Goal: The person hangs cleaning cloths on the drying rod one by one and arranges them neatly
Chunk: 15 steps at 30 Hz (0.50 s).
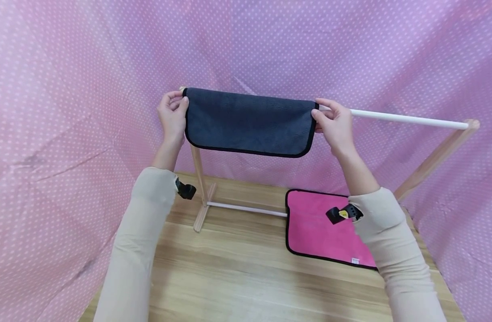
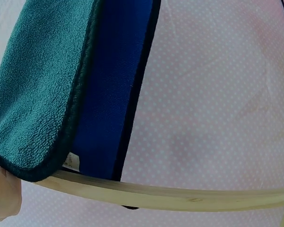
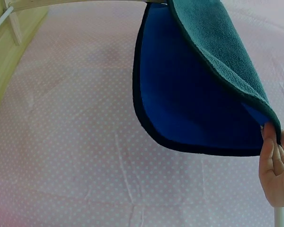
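A dark grey-blue towel (image 1: 250, 123) with black edging hangs folded over the white top bar (image 1: 407, 118) of a wooden rack, at the bar's left end. My left hand (image 1: 173, 118) pinches its left edge between thumb and fingers, near the fold. At the opposite side edge, my right hand (image 1: 336, 125) pinches the towel in the same way, just beside the bar. The wrist views show the near flap (image 2: 40, 90) as teal and the smooth inner face of the back flap (image 3: 194, 109) as deep blue. A small white label (image 2: 72, 161) shows inside.
On the wooden table (image 1: 230, 277), a pink towel (image 1: 318, 228) with black edging lies flat at the right, its right part hidden behind my right forearm. The rack's lower bar (image 1: 246, 209) runs up to it. Pink dotted cloth (image 1: 69, 112) surrounds the table.
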Tool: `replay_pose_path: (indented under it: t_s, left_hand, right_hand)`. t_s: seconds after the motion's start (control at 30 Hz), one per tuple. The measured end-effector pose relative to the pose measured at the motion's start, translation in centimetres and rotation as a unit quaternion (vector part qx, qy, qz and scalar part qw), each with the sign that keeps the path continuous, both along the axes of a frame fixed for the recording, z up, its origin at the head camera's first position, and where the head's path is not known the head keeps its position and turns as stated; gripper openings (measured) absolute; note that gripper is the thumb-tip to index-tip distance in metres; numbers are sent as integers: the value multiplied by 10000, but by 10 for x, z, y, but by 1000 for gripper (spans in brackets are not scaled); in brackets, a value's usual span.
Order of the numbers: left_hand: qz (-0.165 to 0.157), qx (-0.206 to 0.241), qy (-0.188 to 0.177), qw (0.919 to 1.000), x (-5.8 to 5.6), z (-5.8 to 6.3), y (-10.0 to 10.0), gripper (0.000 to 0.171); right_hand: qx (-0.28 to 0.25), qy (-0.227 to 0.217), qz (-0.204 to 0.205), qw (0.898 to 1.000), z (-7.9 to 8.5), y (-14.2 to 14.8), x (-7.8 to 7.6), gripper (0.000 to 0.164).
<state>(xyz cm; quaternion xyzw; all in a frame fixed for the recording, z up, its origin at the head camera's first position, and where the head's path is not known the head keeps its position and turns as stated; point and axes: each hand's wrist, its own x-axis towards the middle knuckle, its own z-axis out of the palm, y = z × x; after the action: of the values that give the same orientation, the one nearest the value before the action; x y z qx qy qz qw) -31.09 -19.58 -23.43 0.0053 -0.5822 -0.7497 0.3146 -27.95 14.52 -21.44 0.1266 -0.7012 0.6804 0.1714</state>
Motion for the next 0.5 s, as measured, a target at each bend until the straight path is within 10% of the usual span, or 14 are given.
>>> replay_pose_path:
  t_s: [0.5]
  left_hand:
    - [-122, -859, 561, 9947, 1, -21, -5, 36]
  right_hand:
    - [1307, 820, -378, 9873, -22, 5, 3, 40]
